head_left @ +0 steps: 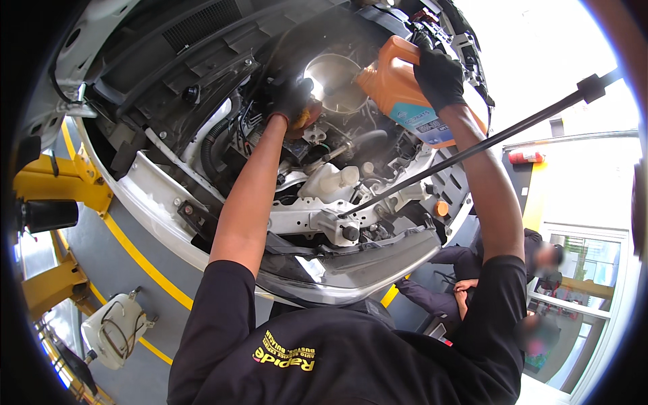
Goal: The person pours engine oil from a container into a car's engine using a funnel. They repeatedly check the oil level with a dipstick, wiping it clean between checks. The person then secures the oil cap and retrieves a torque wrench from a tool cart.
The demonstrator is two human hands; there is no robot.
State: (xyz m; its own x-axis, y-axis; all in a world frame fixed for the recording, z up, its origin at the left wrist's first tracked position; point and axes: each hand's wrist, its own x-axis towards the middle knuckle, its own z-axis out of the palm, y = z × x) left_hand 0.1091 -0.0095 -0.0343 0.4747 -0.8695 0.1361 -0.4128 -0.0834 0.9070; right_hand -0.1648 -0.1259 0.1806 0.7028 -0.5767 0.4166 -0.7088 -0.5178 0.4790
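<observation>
Gloved in black, my right hand (pixel 439 74) grips the handle of an orange jug (pixel 399 88) with a blue label. The jug is tipped to the left, and its mouth meets the right edge of a round metal funnel (pixel 331 101) above the engine. At the funnel's left side is my left hand (pixel 291 96), also in a black glove. Its fingers are curled, and a crumpled orange-brown rag (pixel 307 116) shows against its palm. Whether those fingers also hold the funnel's rim cannot be made out. The funnel's lower end is hidden.
A black prop rod (pixel 472 150) slants across the right of the engine bay. On the car's front lie an orange cap (pixel 441 208) and, nearer, the headlight (pixel 351 266). A white reservoir (pixel 331 182) stands below the funnel. Two people sit at the lower right; yellow lift arms (pixel 61 182) are left.
</observation>
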